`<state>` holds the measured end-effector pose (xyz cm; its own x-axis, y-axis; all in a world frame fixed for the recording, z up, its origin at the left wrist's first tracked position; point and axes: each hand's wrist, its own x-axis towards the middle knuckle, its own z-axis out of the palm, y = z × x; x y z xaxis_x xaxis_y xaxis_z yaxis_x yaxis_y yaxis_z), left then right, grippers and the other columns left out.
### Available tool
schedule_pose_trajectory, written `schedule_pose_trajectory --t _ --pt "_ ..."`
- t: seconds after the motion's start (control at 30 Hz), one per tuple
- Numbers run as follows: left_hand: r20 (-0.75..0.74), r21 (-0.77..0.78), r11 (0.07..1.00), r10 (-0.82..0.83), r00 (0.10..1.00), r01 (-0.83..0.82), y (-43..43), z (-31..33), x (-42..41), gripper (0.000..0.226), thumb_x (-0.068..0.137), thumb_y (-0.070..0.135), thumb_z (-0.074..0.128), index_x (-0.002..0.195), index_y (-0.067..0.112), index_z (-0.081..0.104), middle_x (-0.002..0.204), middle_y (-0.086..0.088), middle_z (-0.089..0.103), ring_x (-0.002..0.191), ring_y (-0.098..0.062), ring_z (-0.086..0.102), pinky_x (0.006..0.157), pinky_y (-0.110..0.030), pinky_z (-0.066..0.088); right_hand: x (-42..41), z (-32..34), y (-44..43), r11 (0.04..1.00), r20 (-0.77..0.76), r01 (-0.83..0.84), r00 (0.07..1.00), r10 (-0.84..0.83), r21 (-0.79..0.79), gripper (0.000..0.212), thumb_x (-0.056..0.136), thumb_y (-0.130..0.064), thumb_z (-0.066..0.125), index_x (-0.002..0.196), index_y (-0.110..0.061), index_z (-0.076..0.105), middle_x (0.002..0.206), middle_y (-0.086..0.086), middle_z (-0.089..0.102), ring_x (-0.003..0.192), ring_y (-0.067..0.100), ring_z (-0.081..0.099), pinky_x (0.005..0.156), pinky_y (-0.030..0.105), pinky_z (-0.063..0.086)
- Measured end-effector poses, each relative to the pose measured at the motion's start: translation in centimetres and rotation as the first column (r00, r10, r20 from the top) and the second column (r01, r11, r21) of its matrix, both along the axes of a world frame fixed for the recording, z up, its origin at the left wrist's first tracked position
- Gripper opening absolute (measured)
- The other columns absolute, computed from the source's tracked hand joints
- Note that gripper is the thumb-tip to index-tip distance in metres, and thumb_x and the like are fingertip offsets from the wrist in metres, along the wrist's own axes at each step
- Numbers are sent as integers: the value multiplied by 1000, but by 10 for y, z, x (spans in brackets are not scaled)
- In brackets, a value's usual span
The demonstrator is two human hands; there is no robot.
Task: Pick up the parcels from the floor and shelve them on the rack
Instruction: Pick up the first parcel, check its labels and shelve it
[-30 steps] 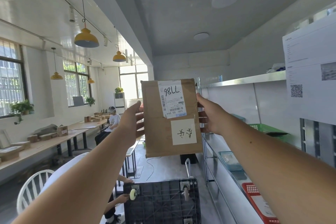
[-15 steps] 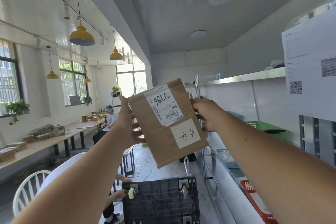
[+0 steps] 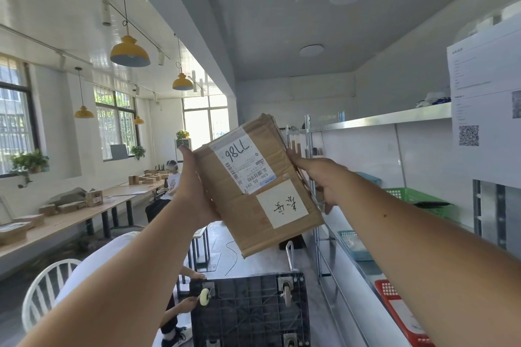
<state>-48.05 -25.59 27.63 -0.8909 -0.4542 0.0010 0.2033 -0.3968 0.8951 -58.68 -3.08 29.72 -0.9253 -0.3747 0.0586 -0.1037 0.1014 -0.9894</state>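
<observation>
I hold a flat brown cardboard parcel point(image 3: 248, 205) up at arm's length, tilted with its top leaning right. It carries a white shipping label and a white square note with handwriting. My left hand point(image 3: 194, 191) grips its left edge and my right hand point(image 3: 318, 180) grips its right edge. The metal rack point(image 3: 375, 118) runs along the right wall, with its top shelf just right of the parcel and lower shelves below.
A green basket point(image 3: 414, 197), a blue basket point(image 3: 352, 244) and a red basket point(image 3: 394, 307) sit on rack shelves. An upturned black trolley point(image 3: 251, 310) stands below, with another person crouched at it. A white chair point(image 3: 42, 290) is at lower left; long tables line the left wall.
The parcel has turned from upright to tilted clockwise, its top leaning toward the rack. Both hands rotated with it and kept their grip.
</observation>
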Motion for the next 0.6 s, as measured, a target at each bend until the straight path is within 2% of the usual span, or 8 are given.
schedule_pose_trajectory --t 0.03,0.1,0.2,0.27,0.33,0.43,0.5,0.6 --pt "-6 8 1000 8 1000 -8 3 2 2 119 55 112 37 129 28 78 130 -15 79 126 -46 69 112 -81 37 -1 0 1 1000 -2 -1 1000 1 19 111 79 -76 72 166 -16 36 171 17 37 154 45 38 118 67 34" --pt "-24 9 1000 -3 1000 3 3 3 1 114 66 110 28 125 28 80 126 -15 81 125 -45 70 113 -81 36 3 0 1 997 10 -28 1000 28 65 118 71 -85 70 163 -18 41 170 18 39 151 47 41 117 65 36" --pt "-65 42 999 9 998 -6 3 3 2 112 68 109 25 125 29 80 124 -14 81 125 -43 69 112 -81 36 1 -1 -6 997 113 -48 993 41 61 149 20 -99 77 147 -24 59 147 17 63 133 45 60 111 68 45" --pt "-79 53 998 27 997 -23 1 2 2 111 67 109 28 127 31 79 125 -12 81 123 -43 71 111 -81 37 -8 -3 -8 996 185 -77 981 67 51 148 5 -94 81 133 -21 63 134 19 69 124 46 66 105 73 48" --pt "-85 72 995 81 993 -75 3 2 5 103 71 106 35 124 31 81 121 -10 83 119 -41 73 110 -77 42 -2 -1 -7 995 203 -90 976 80 43 136 8 -87 85 124 -18 63 124 21 71 113 44 71 97 70 56" --pt "-116 88 985 157 981 -147 1 2 7 82 84 92 45 117 27 83 113 -9 85 111 -35 76 106 -61 52 5 -3 -10 992 191 -120 975 112 28 110 27 -80 85 114 -17 63 110 19 74 96 37 75 78 56 65" --pt "-126 141 965 240 963 -222 -2 1 7 69 88 80 50 114 24 82 116 -9 84 110 -33 74 108 -55 50 4 -6 -15 991 151 -131 980 126 25 111 26 -79 88 116 -17 65 116 18 74 100 37 76 83 58 65" --pt "-127 181 932 339 932 -315 -3 3 11 45 94 60 50 96 22 75 96 -3 79 98 -28 70 102 -44 50 -5 -12 -22 994 112 -102 988 105 -34 118 28 -75 96 127 -16 69 120 17 79 102 38 79 93 65 61"
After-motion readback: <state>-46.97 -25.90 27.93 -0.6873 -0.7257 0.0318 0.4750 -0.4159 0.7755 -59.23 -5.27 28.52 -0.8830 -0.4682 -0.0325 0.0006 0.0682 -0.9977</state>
